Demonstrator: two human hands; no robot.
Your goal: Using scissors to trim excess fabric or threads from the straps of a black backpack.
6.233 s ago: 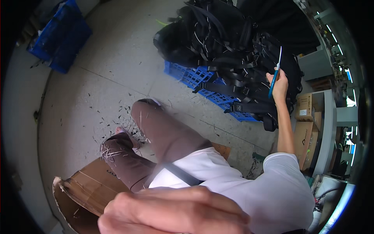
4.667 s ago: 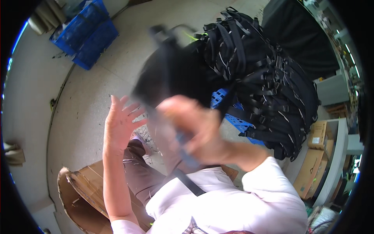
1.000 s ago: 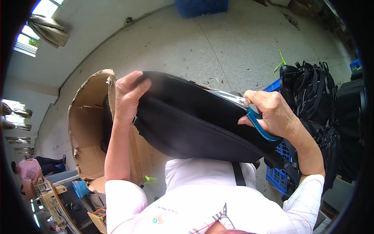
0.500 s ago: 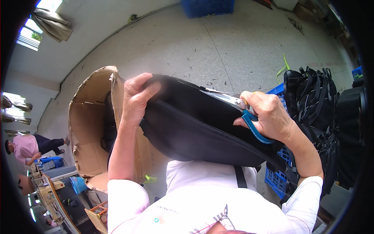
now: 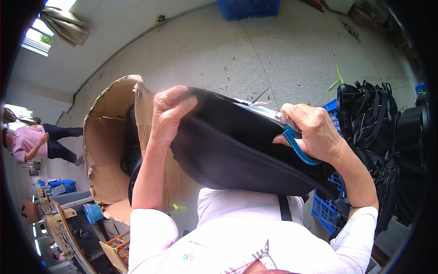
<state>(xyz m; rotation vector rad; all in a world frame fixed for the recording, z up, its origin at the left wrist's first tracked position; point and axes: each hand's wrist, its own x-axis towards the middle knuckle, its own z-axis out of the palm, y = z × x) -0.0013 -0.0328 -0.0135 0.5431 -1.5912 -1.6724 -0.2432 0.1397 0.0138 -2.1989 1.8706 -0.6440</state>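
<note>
A large black fabric piece (image 5: pixel 228 155), padded-looking and perhaps part of a bag, lies across my lap. My left hand (image 5: pixel 169 112) is closed on its upper left corner and pulls the edge taut. In my right hand (image 5: pixel 315 132) is a pair of scissors (image 5: pixel 295 145) with teal handles. Its metal blades lie along the fabric's far edge and point left. A thin dark sliver (image 5: pixel 261 95) stands up beside the blades; whether it is still joined to the fabric I cannot tell.
At my left stands an open cardboard box (image 5: pixel 107 160) with black items inside. A blue crate (image 5: pixel 326 212) and a heap of black strapped bags (image 5: pixel 367 118) are on the right. Another blue crate (image 5: pixel 248 9) sits far ahead. Dark scraps dot the floor (image 5: pixel 214 50). A person (image 5: pixel 32 141) stands far left.
The thin dark sliver now sticks up by the scissor blades. My left hand and the fabric corner sit slightly further right in view. The person at far left has shifted position.
</note>
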